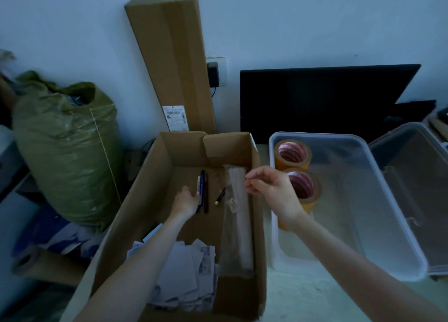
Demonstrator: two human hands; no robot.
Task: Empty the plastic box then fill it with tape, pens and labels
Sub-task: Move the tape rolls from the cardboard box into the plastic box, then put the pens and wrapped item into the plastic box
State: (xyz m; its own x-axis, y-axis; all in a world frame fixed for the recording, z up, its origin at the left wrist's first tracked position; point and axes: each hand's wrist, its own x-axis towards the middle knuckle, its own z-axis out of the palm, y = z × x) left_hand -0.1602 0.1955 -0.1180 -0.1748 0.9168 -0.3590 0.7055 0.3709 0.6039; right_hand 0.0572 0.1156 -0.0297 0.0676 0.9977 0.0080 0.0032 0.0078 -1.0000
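Note:
The clear plastic box (368,183) stands right of an open cardboard box (150,176) and holds two yellow tape rolls (292,154), one behind the other. Several pens (203,190) lie on the cardboard box's floor, with a small one (220,196) apart to their right. My left hand (186,201) reaches down to the pens and touches them, fingers hidden under the hand. My right hand (269,188) hovers at the cardboard box's right wall, fingers loosely curled beside a long pale packet in clear wrap (238,215). White paper labels (186,273) lie heaped at the near end.
The clear lid (412,190) leans right of the plastic box. A tall flat carton (174,62) and a black panel (322,103) stand against the wall. A stuffed green sack (65,149) sits to the left, a cardboard tube (36,263) below it.

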